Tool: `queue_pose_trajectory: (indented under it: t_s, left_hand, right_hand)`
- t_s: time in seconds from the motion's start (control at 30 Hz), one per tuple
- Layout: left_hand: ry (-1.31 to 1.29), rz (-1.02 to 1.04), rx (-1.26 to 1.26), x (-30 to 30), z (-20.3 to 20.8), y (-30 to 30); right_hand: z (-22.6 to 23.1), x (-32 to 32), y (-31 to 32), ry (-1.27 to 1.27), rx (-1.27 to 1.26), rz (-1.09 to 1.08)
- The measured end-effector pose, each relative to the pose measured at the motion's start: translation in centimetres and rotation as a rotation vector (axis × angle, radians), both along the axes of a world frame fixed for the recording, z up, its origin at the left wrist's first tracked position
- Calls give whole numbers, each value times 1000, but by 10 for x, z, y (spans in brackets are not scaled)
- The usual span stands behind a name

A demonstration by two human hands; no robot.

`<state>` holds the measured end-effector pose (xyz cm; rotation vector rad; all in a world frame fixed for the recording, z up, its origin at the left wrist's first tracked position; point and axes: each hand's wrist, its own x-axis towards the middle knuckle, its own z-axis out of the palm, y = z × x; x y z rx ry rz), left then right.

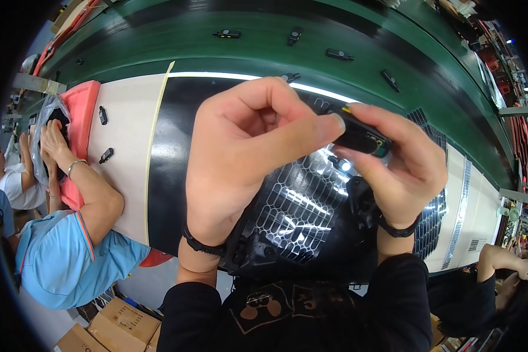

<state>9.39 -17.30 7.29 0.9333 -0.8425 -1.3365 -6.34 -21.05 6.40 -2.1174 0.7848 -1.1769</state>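
My right hand (410,161) grips a small black handheld device (358,136) between thumb and fingers. A yellow part shows on the device's upper edge, and small round markings sit near its right end. My left hand (234,152) is closed in a pinch, its thumb tip overlapping the device's left end. Whatever lies between those fingertips is hidden. Below the hands, a shiny clear sheet with rows of elongated outlines (296,214) lies on the black work surface (176,176). Dark fixture parts (261,249) stand beside the sheet.
Beyond the bench runs a green conveyor belt (158,44) carrying several similar black devices (226,34). To the left, a co-worker in a blue shirt (70,252) works beside a red foam-like tray edge (82,117). Another person's arm (504,261) shows at right. Cardboard boxes (123,325) stand lower left.
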Motion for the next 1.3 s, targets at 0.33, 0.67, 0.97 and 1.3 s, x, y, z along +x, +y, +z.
queue_pose_trajectory:
  t_s: [0.33, 0.67, 0.97, 1.3]
  left_hand:
    - [-10, -14, -6, 1, 0, -1]
    - [-153, 12, -14, -1, -1, 1]
    - [-254, 98, -87, -5, -8, 0]
    - [-623, 157, -229, -2, -15, -3]
  right_hand:
    - [3, 1, 3, 16, 16, -19]
    - [6, 4, 4, 86, -102, -70]
    - [7, 6, 5, 126, -146, -105]
    - [8, 6, 6, 169, -134, -113]
